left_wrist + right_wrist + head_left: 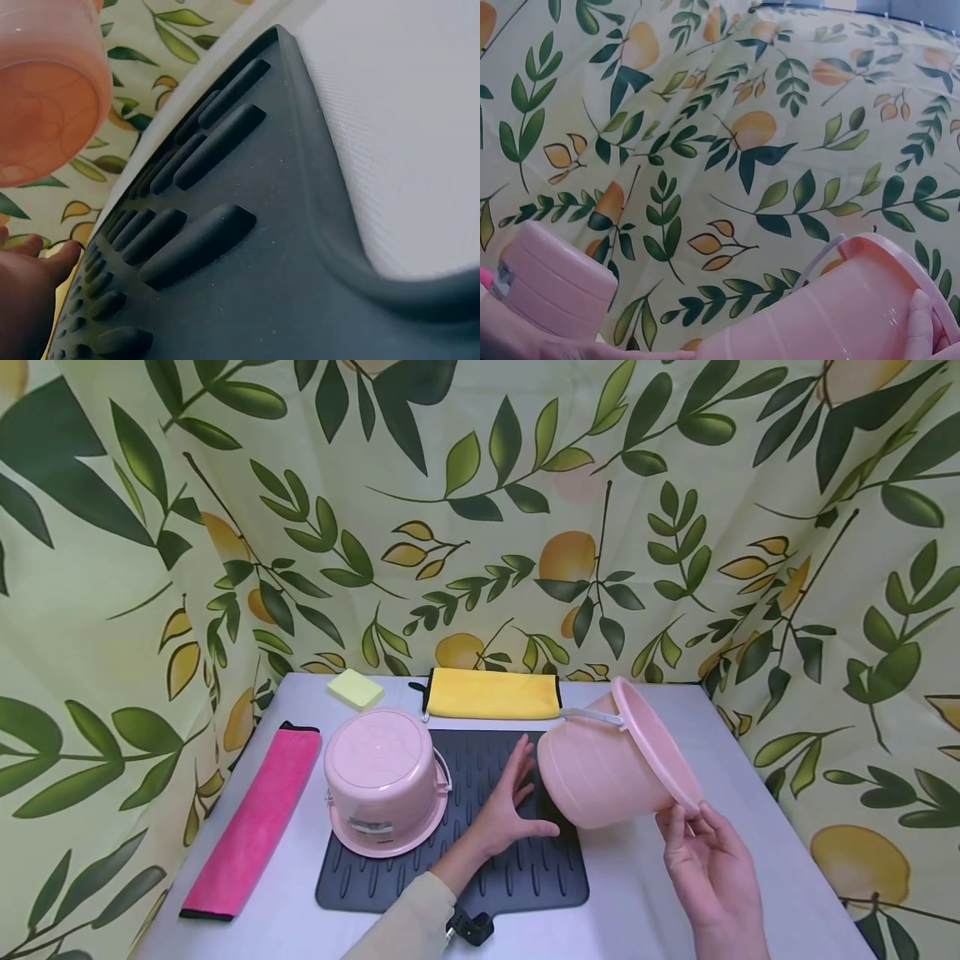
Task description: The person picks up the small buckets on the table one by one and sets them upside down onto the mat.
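My right hand pinches the rim of a pink bucket, fingers and thumb at its lower edge. The bucket is tipped on its side above the dark mat's right part, its mouth to the right and its grey handle hanging off toward the back. Spread wide, my left hand is just left of the bucket's base, over the ridged drying mat. In the left wrist view the bucket's round bottom shows above the left fingertips. The right wrist view shows the right fingers on the rim.
A second pink bucket stands upside down on the mat's left side. Beyond the mat lie a folded yellow cloth and a pale yellow sponge. A pink cloth lies at the left. Leaf-patterned curtain surrounds the white table.
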`<state>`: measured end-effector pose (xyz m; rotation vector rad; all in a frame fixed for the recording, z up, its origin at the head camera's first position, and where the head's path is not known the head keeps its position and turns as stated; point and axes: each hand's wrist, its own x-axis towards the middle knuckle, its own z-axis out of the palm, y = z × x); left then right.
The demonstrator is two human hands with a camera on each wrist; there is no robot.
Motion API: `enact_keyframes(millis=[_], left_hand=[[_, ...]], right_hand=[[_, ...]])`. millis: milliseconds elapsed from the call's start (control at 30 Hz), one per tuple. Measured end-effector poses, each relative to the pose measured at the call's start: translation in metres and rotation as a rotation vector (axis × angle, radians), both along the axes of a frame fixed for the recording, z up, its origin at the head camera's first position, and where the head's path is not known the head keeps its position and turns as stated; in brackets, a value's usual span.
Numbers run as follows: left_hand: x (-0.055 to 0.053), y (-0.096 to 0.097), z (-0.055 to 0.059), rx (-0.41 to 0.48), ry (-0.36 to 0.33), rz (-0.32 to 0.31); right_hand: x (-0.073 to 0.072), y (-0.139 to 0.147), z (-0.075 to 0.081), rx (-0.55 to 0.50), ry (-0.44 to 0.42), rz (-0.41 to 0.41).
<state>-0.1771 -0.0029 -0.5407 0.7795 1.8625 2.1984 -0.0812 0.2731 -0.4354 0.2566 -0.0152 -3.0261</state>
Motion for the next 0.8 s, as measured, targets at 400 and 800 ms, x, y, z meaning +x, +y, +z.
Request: enact_keyframes(millis=[400, 800], left_hand=[[0.001, -0.002, 0.005, 0.042, -0.018, -0.056], [0.002, -0.004, 0.006, 0.097, 0.03, -0.054]], right_hand=[[0.002, -0.013, 0.003, 0.011, -0.028, 0.022], [0.004, -0.027, 0.003, -0.015, 0.025, 0.046]])
